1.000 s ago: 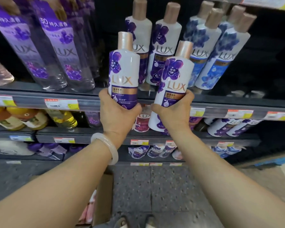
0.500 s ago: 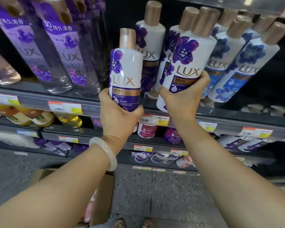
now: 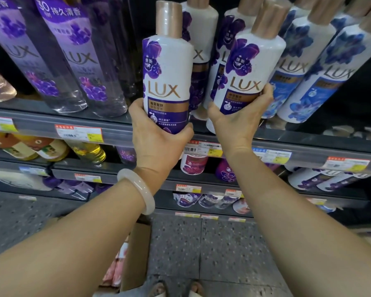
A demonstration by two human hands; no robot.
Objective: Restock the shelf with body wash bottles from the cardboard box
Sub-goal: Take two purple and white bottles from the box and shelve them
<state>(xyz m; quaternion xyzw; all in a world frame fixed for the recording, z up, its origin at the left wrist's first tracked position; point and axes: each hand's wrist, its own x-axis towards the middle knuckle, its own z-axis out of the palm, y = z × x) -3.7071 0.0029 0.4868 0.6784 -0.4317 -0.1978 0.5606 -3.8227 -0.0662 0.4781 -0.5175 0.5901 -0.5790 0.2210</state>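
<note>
**Two bottles at the shelf edge, neither yet set down**

The shelf (image 3: 116,133), its front rail hung with price tags, is the landmark here, and it already carries stock: tall clear purple bottles (image 3: 73,67) stand on it to the left, white purple-flowered bottles (image 3: 204,39) fill the middle at the back, and blue-flowered bottles (image 3: 304,67) lean at the right; that row reads as partly filled, with dark room showing on the shelf further right.

Below the shelf and nearer the person, the cardboard box (image 3: 137,254) sits on the floor between the forearms; only one flap and a strip of pinkish contents show, so how many bottles remain inside cannot be told.

The left bottle (image 3: 167,78) stands upright in front of the shelf's rail, its base level with that edge and not resting on the board; the left hand (image 3: 156,142) wraps its lower part, thumb across the front label; the right bottle (image 3: 246,78) tilts rightward, just above the shelf edge and close against the white bottles behind it; the right hand (image 3: 236,125) cups its base, fingers curled round the far side.

By my reading the job is midway: both bottles still need seating on the shelf, the right one nearer to that; more trips to the box probably follow.
</note>
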